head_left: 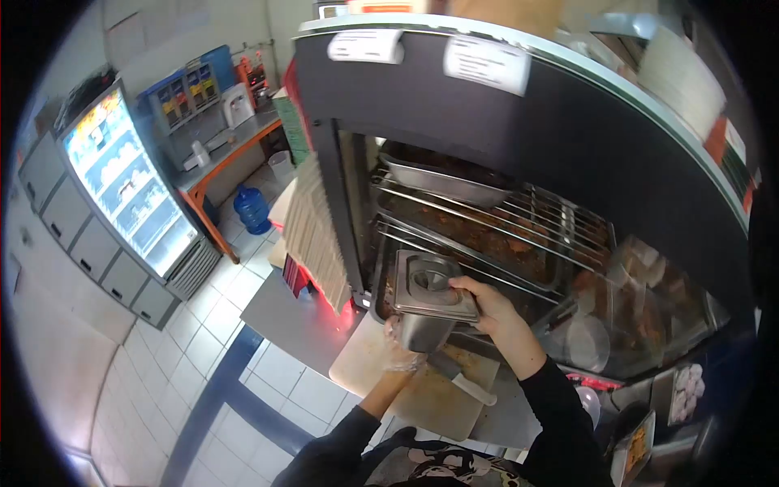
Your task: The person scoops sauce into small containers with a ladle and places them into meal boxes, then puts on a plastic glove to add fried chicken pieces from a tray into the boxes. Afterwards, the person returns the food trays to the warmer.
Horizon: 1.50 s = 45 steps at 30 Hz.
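A lidded metal container (428, 329) is held up in front of the open warming cabinet. My left hand (398, 345), in a clear plastic glove, supports it from the left side and below. My bare right hand (485, 305) grips the right edge of its metal lid (422, 280). Beneath the container lies a cutting board (442, 410), with a white-handled knife (472, 388) on it. Just behind, wire racks (462, 215) inside the cabinet carry a deep metal pan (446, 183) and a stained tray.
The cabinet's glass door (633, 325) is at the right. Stacked cardboard (312, 223) stands left of the cabinet. A tray of food (637, 446) is at the lower right. Farther left are a lit display fridge (130, 183) and a blue water jug (252, 209).
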Each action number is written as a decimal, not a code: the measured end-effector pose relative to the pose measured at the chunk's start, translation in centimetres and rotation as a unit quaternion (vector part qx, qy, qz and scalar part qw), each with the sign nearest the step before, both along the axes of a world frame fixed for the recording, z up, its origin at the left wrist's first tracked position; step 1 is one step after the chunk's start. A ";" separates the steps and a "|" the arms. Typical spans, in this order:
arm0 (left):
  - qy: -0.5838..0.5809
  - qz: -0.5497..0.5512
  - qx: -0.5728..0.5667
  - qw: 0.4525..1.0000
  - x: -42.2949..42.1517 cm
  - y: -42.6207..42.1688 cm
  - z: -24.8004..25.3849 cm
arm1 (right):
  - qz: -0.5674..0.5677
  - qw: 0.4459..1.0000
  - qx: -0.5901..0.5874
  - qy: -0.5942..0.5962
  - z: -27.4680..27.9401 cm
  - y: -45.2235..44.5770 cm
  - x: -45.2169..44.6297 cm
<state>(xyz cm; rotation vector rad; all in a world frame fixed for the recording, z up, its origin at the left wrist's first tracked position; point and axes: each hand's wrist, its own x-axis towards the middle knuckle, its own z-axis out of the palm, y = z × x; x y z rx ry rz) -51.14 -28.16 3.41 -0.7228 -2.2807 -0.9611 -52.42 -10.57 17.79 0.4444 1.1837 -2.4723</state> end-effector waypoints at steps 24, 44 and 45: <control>0.014 0.104 0.013 0.994 3.1 -0.3 -2.4 | -0.087 0.996 0.019 0.020 -4.8 -3.3 -1.3; 0.134 0.104 0.214 0.962 -7.1 5.1 0.0 | -0.049 0.973 0.143 0.176 -7.0 2.0 16.3; 0.192 0.128 0.125 0.965 -6.6 5.5 1.0 | -0.052 0.975 0.131 0.170 -8.6 2.9 18.7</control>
